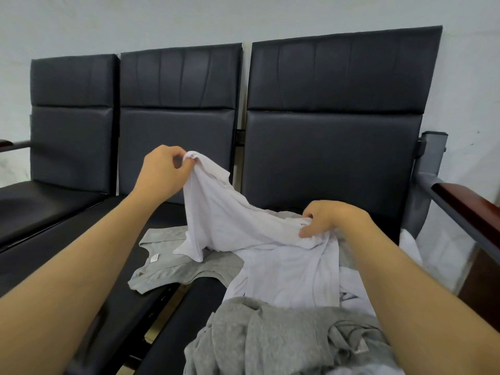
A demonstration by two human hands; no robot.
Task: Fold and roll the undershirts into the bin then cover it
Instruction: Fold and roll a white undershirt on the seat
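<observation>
A row of three black padded seats (332, 147) fills the view, backs against a pale wall (189, 17), with a dark wooden armrest (468, 209) on a grey metal frame at the right end. The undershirts lie heaped on the right-hand seat and spill over the gap onto the middle one; the bin is out of sight.

Your white undershirt (270, 247) is the largest garment — its lower part rests on the pile, while one end is lifted clear above the middle seat. A crumpled grey undershirt (284, 339) lies nearest you at the bottom edge, touching the white one. A second grey undershirt (173, 263) lies flatter across the gap between the seats, label showing, partly under the white cloth's hanging edge. More white fabric (408, 244) shows at the far right of the seat.

Your left hand (165, 171) is raised — its thumb and curled fingers pinch the top edge of the white undershirt. Your right hand (330, 220) sits lower, knuckles up, fingers curled into a bunched fold of the same shirt, just above the pile.
</observation>
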